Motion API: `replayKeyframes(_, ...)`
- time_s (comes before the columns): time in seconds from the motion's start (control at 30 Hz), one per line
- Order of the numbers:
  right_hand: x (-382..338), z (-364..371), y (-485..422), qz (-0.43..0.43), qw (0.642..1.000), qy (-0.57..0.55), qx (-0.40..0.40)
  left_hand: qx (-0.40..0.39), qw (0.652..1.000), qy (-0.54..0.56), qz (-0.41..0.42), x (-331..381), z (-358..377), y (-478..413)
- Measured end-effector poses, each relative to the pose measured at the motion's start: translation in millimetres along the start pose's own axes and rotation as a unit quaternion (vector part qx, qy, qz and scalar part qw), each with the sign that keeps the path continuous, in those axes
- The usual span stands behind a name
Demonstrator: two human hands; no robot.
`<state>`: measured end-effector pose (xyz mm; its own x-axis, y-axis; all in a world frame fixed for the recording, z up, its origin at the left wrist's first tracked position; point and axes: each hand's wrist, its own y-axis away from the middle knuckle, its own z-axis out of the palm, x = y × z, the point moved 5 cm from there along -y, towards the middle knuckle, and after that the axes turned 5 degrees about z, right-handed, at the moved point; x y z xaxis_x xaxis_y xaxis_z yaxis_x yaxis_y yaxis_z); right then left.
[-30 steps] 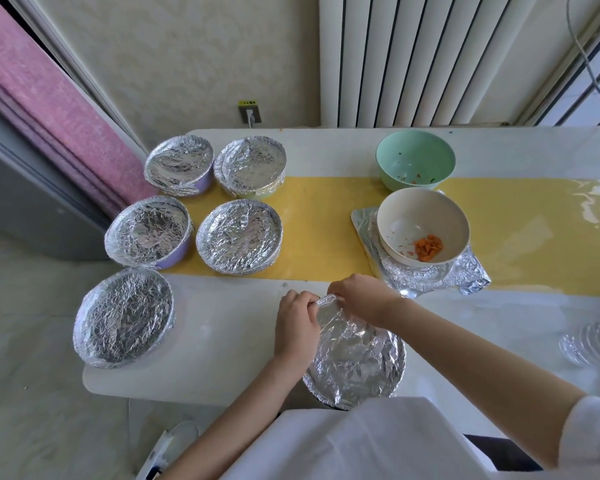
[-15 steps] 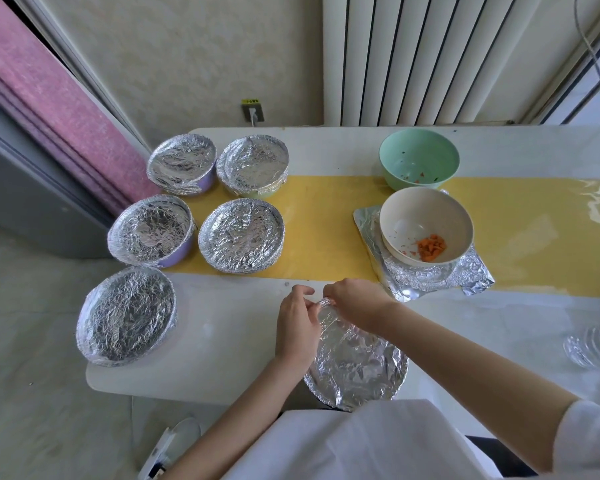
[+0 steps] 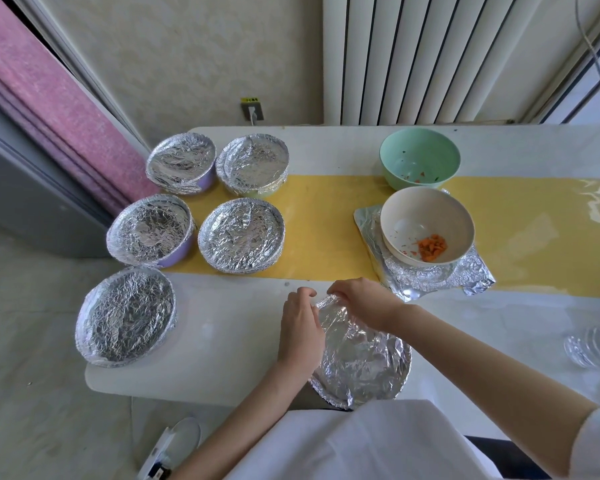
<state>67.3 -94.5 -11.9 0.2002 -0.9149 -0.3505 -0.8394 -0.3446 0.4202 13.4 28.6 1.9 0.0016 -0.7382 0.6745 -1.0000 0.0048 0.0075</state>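
A foil-covered bowl (image 3: 361, 362) sits at the near edge of the white table (image 3: 222, 341), right in front of me. My left hand (image 3: 300, 327) grips the foil at the bowl's far left rim, fingers curled. My right hand (image 3: 359, 296) pinches the foil at the far rim, just beside the left hand. An uncovered cream bowl (image 3: 426, 230) with orange diced pieces stands on a loose foil sheet (image 3: 426, 278) to the right. Behind it is an uncovered green bowl (image 3: 419, 161) with a few scraps.
Several foil-covered bowls stand on the left: one at the near left corner (image 3: 125, 315), others on the yellow runner (image 3: 326, 230) such as (image 3: 241, 235). Crumpled clear plastic (image 3: 593, 344) lies at the right edge. A radiator and wall stand behind the table.
Both hands stayed at the far rim of the near bowl, shifting slightly as they work the foil edge. The bowls have not moved.
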Motion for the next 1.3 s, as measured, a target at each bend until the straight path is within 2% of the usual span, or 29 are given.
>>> replayKeyframes(0.1, 7, 3, -2, 0.015, 1.0, -0.025, 0.0, 0.013, 1.0, -0.005, 0.002, 1, 3, 0)
replayKeyframes(0.27, 7, 6, -3, 0.017, 1.0, -0.008, -0.003, 0.021, 0.999, 0.016, -0.019, 1, 4, -3)
replayKeyframes(0.4, 1, 1, 0, 0.009, 1.0, 0.022, -0.011, 0.02, 1.0, -0.012, -0.008, 1, 2, -6)
replayKeyframes(0.6, 2, 4, -5, 0.004, 0.999, 0.013, -0.047, 0.013, 1.0, -0.009, 0.001, 5, 3, -5)
replayKeyframes(0.83, -1, 3, -1, 0.017, 0.998, 0.042, -0.049, 0.019, 1.0, 0.014, -0.002, 2, 5, -1)
replayKeyframes(0.97, -1, 2, 0, 0.005, 0.997, 0.046, -0.054, 0.031, 0.997, 0.066, -0.02, -2, 1, 0)
replayKeyframes(1.13, -7, 1, 6, -0.011, 0.995, 0.09, -0.038, 0.021, 0.998, 0.063, -0.024, -3, -1, -1)
replayKeyframes(1.3, -11, -2, 6, -0.025, 0.994, 0.087, -0.057, 0.013, 0.998, 0.052, -0.022, -4, -2, -2)
